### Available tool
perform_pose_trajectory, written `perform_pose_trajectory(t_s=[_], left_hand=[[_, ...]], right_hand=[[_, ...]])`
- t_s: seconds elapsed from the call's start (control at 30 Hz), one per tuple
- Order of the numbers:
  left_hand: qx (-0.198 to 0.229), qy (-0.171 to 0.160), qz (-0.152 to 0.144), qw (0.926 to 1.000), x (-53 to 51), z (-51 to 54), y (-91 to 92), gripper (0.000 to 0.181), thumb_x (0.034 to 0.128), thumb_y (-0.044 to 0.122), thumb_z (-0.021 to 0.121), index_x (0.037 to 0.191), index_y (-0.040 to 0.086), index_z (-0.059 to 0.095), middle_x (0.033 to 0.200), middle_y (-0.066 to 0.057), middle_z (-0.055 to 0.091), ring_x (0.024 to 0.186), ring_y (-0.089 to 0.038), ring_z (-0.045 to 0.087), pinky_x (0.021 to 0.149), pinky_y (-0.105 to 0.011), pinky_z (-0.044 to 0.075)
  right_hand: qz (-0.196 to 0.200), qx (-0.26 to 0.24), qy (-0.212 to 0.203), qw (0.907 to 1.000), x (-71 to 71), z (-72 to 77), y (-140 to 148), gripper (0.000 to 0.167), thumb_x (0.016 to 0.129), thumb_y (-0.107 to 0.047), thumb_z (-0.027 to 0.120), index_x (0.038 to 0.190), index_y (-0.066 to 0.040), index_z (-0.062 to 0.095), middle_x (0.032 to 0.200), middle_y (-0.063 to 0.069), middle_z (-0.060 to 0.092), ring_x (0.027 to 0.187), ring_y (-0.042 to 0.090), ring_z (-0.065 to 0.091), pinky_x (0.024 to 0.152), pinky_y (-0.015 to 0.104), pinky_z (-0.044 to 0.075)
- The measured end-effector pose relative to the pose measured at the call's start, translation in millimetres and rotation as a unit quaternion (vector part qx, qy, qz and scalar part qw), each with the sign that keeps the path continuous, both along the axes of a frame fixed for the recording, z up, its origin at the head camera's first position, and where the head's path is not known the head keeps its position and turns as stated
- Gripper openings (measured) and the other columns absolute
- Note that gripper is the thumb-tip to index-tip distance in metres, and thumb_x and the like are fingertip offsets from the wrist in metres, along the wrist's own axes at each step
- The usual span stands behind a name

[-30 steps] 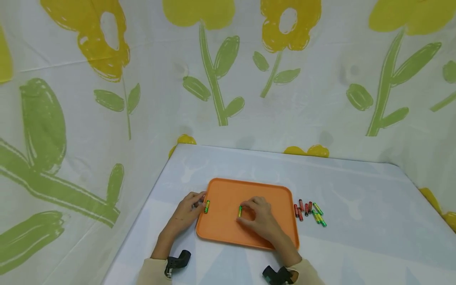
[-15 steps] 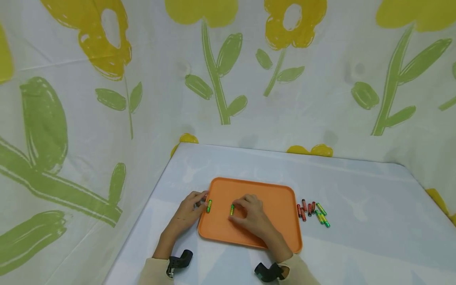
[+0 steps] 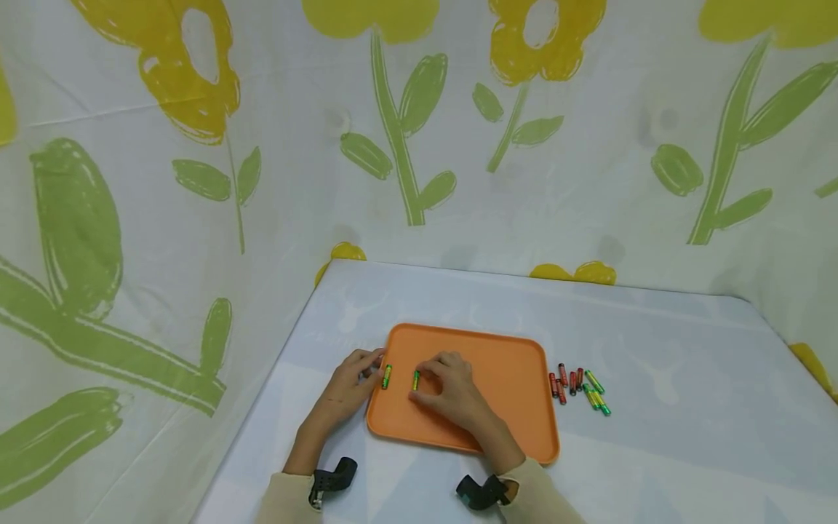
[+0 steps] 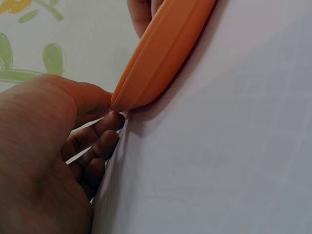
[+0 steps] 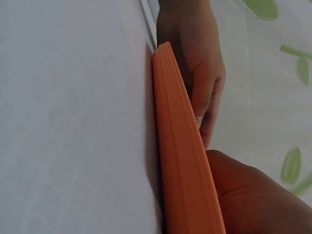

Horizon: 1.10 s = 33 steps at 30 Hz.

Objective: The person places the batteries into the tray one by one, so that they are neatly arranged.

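In the head view, an orange tray [image 3: 487, 364] lies on the table. My left hand [image 3: 347, 382] holds its left rim; the left wrist view has the thumb [image 4: 92, 100] against the rim and the other fingers low beside it. Just inside that rim is a green-and-yellow battery [image 3: 387, 377]. A second green-and-yellow battery [image 3: 415, 380] is pinched lengthwise between the thumb and finger of my right hand [image 3: 452, 389], over the tray's left part. From the right wrist, the tray wall hides this battery and the fingertips.
Right of the tray lie several red-and-black batteries [image 3: 562, 375], with several green-and-yellow batteries [image 3: 594, 382] beside them. A pale cloth covers the table [image 3: 687, 364]. Behind and to the left hangs a white curtain [image 3: 288, 87] printed with flowers.
My right hand has carried its battery leftward across the tray, closer to the battery by the left rim. The left hand has stayed at the rim. The head view has shifted slightly.
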<state>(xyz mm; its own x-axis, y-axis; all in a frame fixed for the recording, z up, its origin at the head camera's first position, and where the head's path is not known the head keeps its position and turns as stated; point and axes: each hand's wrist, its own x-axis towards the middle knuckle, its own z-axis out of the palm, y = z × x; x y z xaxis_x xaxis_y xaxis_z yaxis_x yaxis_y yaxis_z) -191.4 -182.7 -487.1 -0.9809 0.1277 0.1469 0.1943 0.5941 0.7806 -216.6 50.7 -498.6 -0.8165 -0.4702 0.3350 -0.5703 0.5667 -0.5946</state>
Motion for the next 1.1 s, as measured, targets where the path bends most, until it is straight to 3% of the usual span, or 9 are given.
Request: perform_pose_trajectory(t_s=[0.5,0.77,1.1], left_hand=[[0.007,-0.004,-0.009,0.9999,-0.7,-0.9,-0.7,0.044,0.1003,0.015,0.063,0.143,0.004,0.055,0.116,-0.003,0.059,0.095,-0.015,0.053,0.079,-0.034,0.043],[-0.003,-0.008,-0.004,1.0000,-0.3,-0.8,-3.3,0.045,0.1002,0.015,0.063,0.143,0.005,0.055,0.117,-0.003,0.059,0.096,-0.015,0.053,0.081,-0.036,0.044],[0.006,-0.011,-0.007,0.9999,-0.3,-0.7,-2.6,0.045,0.1010,0.016,0.062,0.144,0.005,0.055,0.118,-0.003,0.059,0.098,-0.016,0.055,0.084,-0.038,0.045]], right_hand=[[0.007,0.012,0.022,0.9997,-5.5,-1.8,-21,0.038,0.080,-0.036,0.085,0.108,-0.013,0.073,0.093,-0.006,0.053,0.091,0.013,0.044,0.079,0.036,0.028],[0.012,0.018,-0.003,0.9998,-8.2,-0.9,-31,0.040,0.081,-0.038,0.085,0.111,-0.014,0.073,0.098,-0.004,0.055,0.097,0.015,0.045,0.083,0.038,0.030],[0.010,0.022,-0.001,0.9997,-7.6,1.2,-39,0.041,0.080,-0.037,0.085,0.111,-0.014,0.073,0.098,-0.003,0.055,0.097,0.017,0.046,0.080,0.037,0.029]])
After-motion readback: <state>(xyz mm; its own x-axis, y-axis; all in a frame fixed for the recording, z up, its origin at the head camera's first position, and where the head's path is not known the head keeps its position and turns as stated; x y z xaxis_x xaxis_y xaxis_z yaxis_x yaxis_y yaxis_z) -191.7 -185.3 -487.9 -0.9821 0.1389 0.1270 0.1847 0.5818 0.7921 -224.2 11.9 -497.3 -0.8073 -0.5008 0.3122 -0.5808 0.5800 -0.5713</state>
